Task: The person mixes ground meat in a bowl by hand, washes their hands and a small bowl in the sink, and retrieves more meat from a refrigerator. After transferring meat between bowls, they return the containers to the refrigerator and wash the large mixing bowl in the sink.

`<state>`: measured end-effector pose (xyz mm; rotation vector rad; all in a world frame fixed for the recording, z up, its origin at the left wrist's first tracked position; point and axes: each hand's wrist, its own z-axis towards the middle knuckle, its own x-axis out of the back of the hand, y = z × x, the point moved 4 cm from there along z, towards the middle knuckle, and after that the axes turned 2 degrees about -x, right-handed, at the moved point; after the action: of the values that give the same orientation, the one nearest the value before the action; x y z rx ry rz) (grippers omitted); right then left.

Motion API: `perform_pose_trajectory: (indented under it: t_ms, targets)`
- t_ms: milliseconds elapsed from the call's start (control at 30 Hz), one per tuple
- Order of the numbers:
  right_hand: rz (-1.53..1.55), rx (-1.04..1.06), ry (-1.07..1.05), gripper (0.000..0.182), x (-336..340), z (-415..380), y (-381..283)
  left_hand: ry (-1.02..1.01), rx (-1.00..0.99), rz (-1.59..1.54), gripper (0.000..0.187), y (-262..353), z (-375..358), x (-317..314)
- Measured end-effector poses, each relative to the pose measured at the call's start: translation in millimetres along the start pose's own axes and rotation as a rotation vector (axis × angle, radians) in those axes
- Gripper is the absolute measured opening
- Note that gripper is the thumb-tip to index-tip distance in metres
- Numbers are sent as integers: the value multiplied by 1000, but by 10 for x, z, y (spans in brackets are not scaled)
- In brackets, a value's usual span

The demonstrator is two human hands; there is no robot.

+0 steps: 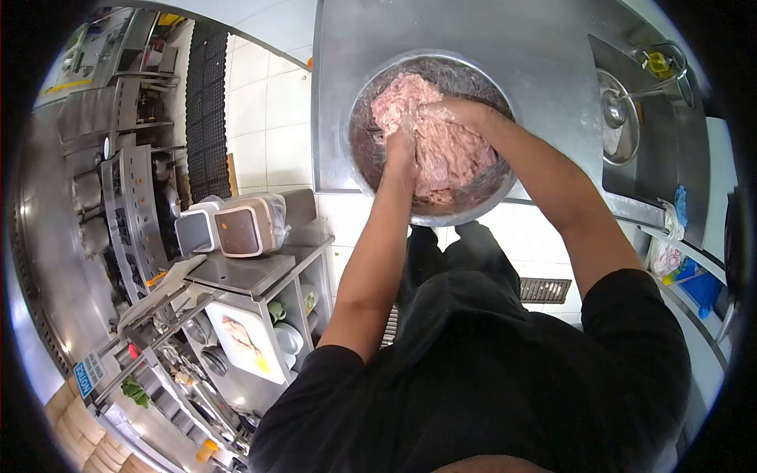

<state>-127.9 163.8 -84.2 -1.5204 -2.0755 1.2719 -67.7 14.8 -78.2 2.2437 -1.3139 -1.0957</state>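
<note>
Pressing into the pink meat [453,158], the left hand [402,140] and right hand [451,111] were close together inside the bowl [498,185], which sat at the edge of the counter [552,87]; their fingers were buried, so how wide they were could not be told

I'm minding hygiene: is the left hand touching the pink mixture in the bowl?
Touching. The head view shows the left hand partly buried in the pink mixture.

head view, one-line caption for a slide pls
Left hand and right hand in pink minced meat, in a metal bowl at a steel counter's edge
</note>
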Motion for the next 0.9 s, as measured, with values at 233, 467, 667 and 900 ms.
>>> perform_pose_trajectory:
  t_ms: [233,467,667,900]
  targets:
    - [-404,250,197,49,-286,-187,-341,124,-209,252,47,205,-69,-52]
    - [-1146,246,283,45,-143,-782,346,-170,-298,878,44,44,-809,150]
    - [-422,-10,506,50,-172,-709,825,-80,254,224,62,-149,-843,98]
    - [295,-122,117,50,-330,-678,429,-293,216,-186,53,-314,-528,-147]
